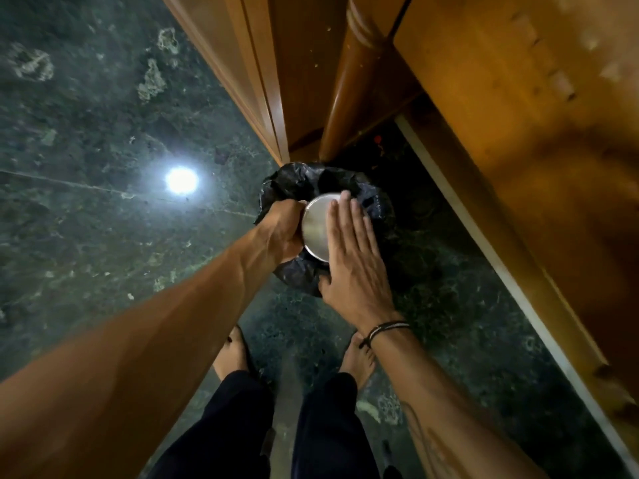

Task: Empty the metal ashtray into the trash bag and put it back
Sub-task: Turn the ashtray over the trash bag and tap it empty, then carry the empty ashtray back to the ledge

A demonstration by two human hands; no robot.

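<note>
The round metal ashtray [315,227] is turned upside down, its flat shiny bottom facing me, right over the mouth of the black trash bag [294,183] on the floor. My left hand [281,233] grips the ashtray's left rim. My right hand [352,257] lies flat with fingers spread on the ashtray's bottom and right side. The ashtray's inside and the bag's contents are hidden.
The bag sits on a dark green marble floor [86,133] with a bright lamp reflection [181,179]. Wooden furniture [518,115] rises on the right, with a turned leg [349,84] just behind the bag and a wooden panel [256,70] to its left. My bare feet [358,357] stand close below.
</note>
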